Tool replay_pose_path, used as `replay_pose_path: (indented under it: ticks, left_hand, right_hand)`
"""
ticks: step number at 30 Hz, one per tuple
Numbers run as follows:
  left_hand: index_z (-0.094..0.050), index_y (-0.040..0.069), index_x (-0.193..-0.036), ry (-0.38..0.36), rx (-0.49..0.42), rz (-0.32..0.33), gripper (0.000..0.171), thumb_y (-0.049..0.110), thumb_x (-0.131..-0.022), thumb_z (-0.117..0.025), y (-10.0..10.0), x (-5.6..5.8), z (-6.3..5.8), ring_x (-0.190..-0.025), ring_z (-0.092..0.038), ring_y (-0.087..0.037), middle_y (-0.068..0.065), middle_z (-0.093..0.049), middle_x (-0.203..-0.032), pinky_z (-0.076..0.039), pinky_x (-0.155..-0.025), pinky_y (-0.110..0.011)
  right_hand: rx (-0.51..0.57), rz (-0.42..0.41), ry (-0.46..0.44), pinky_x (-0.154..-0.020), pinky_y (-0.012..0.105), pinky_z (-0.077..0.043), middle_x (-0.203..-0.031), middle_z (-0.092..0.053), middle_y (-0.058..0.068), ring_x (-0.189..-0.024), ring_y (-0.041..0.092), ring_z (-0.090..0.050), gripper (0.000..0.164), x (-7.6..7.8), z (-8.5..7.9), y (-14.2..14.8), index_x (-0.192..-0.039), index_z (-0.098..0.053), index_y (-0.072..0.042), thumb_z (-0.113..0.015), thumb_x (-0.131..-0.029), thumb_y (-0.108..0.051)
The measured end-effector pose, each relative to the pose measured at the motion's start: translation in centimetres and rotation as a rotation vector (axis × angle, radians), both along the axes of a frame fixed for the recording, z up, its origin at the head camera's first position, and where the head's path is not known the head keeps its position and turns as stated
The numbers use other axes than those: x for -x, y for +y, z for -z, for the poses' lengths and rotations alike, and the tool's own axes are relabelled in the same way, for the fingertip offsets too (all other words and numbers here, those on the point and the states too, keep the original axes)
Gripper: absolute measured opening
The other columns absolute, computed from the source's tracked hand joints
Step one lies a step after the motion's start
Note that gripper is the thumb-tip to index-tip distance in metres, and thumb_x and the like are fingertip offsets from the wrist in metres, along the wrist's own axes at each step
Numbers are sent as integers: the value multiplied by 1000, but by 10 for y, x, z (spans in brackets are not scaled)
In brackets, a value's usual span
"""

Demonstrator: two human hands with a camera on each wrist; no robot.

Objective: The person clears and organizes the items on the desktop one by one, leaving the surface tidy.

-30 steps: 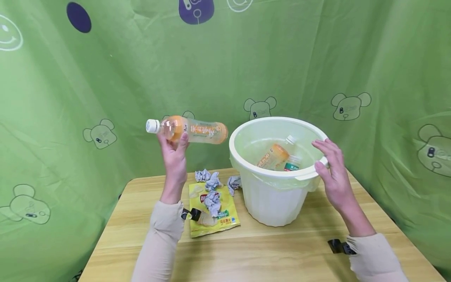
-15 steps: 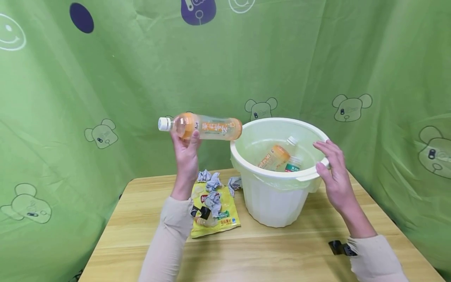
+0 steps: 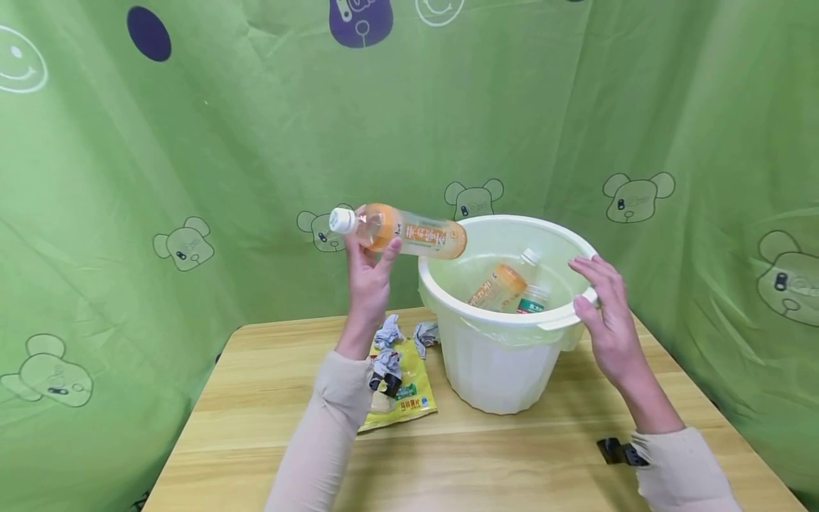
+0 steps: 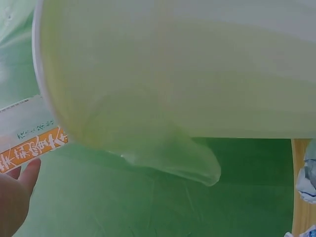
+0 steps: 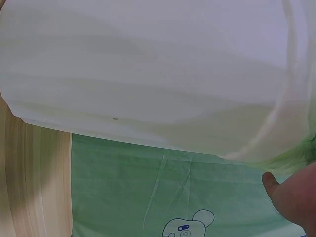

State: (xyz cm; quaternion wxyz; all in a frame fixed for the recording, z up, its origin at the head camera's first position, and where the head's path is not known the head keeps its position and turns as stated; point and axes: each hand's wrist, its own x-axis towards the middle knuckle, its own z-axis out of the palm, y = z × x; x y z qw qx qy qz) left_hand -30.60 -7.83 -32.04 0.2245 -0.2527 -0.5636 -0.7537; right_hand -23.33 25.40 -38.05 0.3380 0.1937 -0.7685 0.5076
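In the head view, my left hand (image 3: 370,284) grips a clear plastic bottle (image 3: 425,236) with an orange label and white cap. The bottle lies nearly level, cap to the left, its base over the left rim of a white trash bin (image 3: 495,370). My right hand (image 3: 611,320) rests at the bin's right rim with its fingers fairly straight. Inside the bin are an orange-labelled bottle (image 3: 495,286) and a bottle with a green label (image 3: 530,304). The left wrist view shows part of the held bottle (image 4: 32,143) beside the bin's rim.
Left of the bin on the wooden table (image 3: 269,398) lies a yellow chip bag (image 3: 416,370), partly behind my left forearm. Crumpled paper balls (image 3: 387,363) sit on and near it. A thin plastic liner (image 4: 197,163) hangs over the bin's rim. A green curtain (image 3: 269,128) stands behind.
My left hand has carried the bottle rightward until its base overlaps the bin's left rim, and the bottle now tilts slightly base-down. My right hand and the bin have stayed in place.
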Motion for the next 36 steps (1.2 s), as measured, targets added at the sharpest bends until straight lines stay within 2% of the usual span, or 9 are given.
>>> replay_pose_path:
  ticks: [8, 11, 16, 19, 27, 31, 36]
  left_hand:
    - [-33, 33, -156, -21, 84, -5, 72, 12, -97, -69, 15, 1, 7, -136, -57, -26, -6, -53, -151, -49, -116, -35]
    - [-34, 32, -157, -32, 113, 2, 74, 12, -96, -71, 20, 1, 9, -136, -57, -26, -6, -54, -151, -49, -116, -34]
    - [-31, 25, -160, -51, 185, 3, 79, 15, -94, -75, 24, 1, 14, -135, -58, -27, -6, -55, -149, -49, -115, -40]
    - [-31, 25, -161, -58, 225, 2, 81, 17, -94, -76, 26, 2, 16, -135, -58, -27, -5, -55, -149, -49, -115, -44]
    - [-37, 33, -157, -86, 314, -11, 77, 26, -92, -79, 31, 5, 21, -134, -56, -22, 1, -53, -147, -39, -123, -44]
    - [-37, 33, -157, -75, 358, -35, 80, 26, -91, -81, 34, 8, 22, -133, -55, -22, 0, -50, -146, -40, -122, -45]
    - [-34, 37, -159, -97, 445, -72, 83, 31, -90, -80, 36, 10, 21, -133, -54, -20, 1, -51, -147, -43, -119, -45]
  right_hand:
    - [0, 3, 0, -130, 52, -5, -152, -45, -11, -155, 19, -22, 50, -1, 1, 1, -149, -52, -2, -47, -99, -7]
    - [2, 4, -1, -131, 51, -5, -152, -45, -12, -155, 19, -22, 50, -1, 2, 1, -149, -52, -2, -47, -99, -7]
    - [1, 1, -3, -131, 51, -6, -153, -46, -9, -155, 19, -23, 50, 0, 2, 1, -149, -52, -2, -47, -99, -7]
    - [-2, 1, -5, -130, 53, -5, -154, -46, -6, -155, 21, -22, 50, 0, 2, 0, -149, -52, -2, -48, -99, -7]
    - [1, 2, -6, -130, 54, -5, -153, -46, -7, -155, 23, -22, 50, 0, 3, 0, -149, -52, -2, -47, -99, -7]
    - [-1, 4, -3, -130, 54, -5, -153, -46, -7, -155, 23, -22, 50, 1, 3, 0, -149, -52, -2, -47, -99, -7]
    - [-1, 2, 3, -130, 55, -5, -152, -45, -11, -155, 21, -22, 50, 2, 2, 1, -149, -52, -2, -47, -99, -8]
